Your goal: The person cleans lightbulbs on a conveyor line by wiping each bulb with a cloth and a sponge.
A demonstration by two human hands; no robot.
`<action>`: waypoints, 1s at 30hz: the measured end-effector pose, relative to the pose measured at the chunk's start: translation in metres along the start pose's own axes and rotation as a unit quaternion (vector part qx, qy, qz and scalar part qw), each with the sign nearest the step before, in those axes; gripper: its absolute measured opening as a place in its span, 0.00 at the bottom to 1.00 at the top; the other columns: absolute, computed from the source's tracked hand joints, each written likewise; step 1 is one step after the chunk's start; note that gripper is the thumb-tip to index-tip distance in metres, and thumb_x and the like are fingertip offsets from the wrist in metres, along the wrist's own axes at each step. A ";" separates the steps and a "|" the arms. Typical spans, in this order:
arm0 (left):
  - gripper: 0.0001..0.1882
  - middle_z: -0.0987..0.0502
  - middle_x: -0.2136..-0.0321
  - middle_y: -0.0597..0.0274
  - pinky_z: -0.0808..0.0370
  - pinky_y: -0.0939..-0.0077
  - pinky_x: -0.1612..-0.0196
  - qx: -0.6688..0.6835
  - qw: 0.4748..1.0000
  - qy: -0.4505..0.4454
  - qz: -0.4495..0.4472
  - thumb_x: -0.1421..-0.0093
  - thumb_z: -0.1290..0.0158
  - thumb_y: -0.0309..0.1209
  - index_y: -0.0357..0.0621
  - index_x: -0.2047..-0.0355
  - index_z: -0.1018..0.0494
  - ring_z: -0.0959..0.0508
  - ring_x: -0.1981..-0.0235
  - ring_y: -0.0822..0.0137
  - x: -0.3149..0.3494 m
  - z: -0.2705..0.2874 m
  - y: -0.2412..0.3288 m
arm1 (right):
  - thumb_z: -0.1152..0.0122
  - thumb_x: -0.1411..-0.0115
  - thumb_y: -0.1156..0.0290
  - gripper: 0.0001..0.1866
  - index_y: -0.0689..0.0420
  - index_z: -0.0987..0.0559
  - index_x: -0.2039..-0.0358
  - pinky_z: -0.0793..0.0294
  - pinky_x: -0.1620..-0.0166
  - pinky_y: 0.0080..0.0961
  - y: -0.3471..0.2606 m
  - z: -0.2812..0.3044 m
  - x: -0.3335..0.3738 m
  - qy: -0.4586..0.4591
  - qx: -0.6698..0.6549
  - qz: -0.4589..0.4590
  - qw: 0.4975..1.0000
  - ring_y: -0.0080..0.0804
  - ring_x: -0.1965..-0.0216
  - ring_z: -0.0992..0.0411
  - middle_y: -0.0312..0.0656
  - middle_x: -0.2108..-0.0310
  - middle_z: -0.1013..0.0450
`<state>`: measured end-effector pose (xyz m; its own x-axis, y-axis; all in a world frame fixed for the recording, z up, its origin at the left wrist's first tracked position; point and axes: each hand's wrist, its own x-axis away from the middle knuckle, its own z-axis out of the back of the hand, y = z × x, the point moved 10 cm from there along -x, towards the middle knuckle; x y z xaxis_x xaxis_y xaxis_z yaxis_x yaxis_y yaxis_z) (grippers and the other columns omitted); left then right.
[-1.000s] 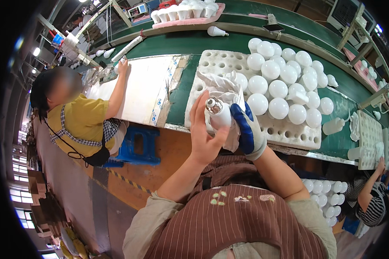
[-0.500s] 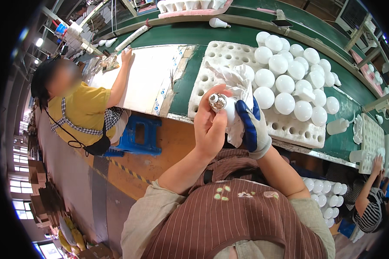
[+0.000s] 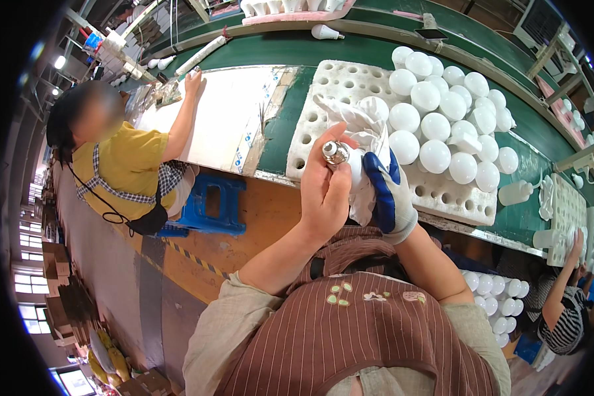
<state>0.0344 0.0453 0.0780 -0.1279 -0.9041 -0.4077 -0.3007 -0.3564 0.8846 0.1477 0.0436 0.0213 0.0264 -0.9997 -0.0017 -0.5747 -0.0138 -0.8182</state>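
In my bare left hand (image 3: 323, 198) is a white light bulb (image 3: 355, 170), its silver screw base pointing up between thumb and fingers. A crumpled white cloth (image 3: 371, 137) lies against the bulb's far side. My right hand (image 3: 391, 201), in a white glove with blue-coated fingers, presses the cloth to the bulb; its fingertips are partly hidden. Just beyond both hands is a white foam tray (image 3: 465, 206) with rows of holes. Many round white bulbs (image 3: 435, 127) stand on its right part.
A person in a yellow shirt (image 3: 122, 162) works at a white board (image 3: 224, 112) on my left, beside a blue stool (image 3: 221, 204). A white bottle (image 3: 515, 193) stands right of the tray. Behind runs a green belt (image 3: 270, 49) carrying a loose bulb (image 3: 326, 32). Another person (image 3: 561, 310) is far right.
Both hands have shifted slightly right with the bulb and cloth. The loose bulb on the far belt has moved a little left.
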 end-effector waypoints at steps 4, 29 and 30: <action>0.30 0.30 0.50 0.59 0.33 0.83 0.52 -0.016 1.000 -0.017 -0.002 0.39 0.63 0.19 0.33 0.34 0.43 0.33 0.59 0.78 0.000 0.002 -0.001 | 0.41 0.32 0.63 0.29 0.62 0.36 0.35 0.29 0.47 0.22 -0.001 0.003 0.001 0.012 0.026 -0.008 1.000 0.23 0.50 0.30 0.39 0.48 0.28; 0.30 0.30 0.50 0.60 0.34 0.84 0.55 -0.042 0.997 -0.064 -0.008 0.38 0.62 0.19 0.33 0.33 0.43 0.35 0.62 0.79 0.005 0.001 0.004 | 0.41 0.32 0.66 0.27 0.62 0.34 0.37 0.29 0.45 0.23 -0.004 -0.005 0.012 -0.014 0.029 -0.016 0.999 0.23 0.49 0.30 0.38 0.47 0.28; 0.30 0.30 0.50 0.60 0.34 0.84 0.56 -0.038 0.997 -0.069 -0.009 0.38 0.62 0.20 0.33 0.34 0.43 0.34 0.62 0.79 0.005 0.002 0.004 | 0.40 0.33 0.66 0.27 0.62 0.34 0.36 0.30 0.45 0.23 -0.001 -0.002 0.012 -0.011 0.027 -0.024 0.999 0.23 0.48 0.31 0.38 0.47 0.29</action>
<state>0.0311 0.0394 0.0789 -0.2534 -0.8582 -0.4464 -0.2317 -0.3942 0.8894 0.1476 0.0312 0.0233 0.0703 -0.9972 0.0259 -0.5283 -0.0593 -0.8470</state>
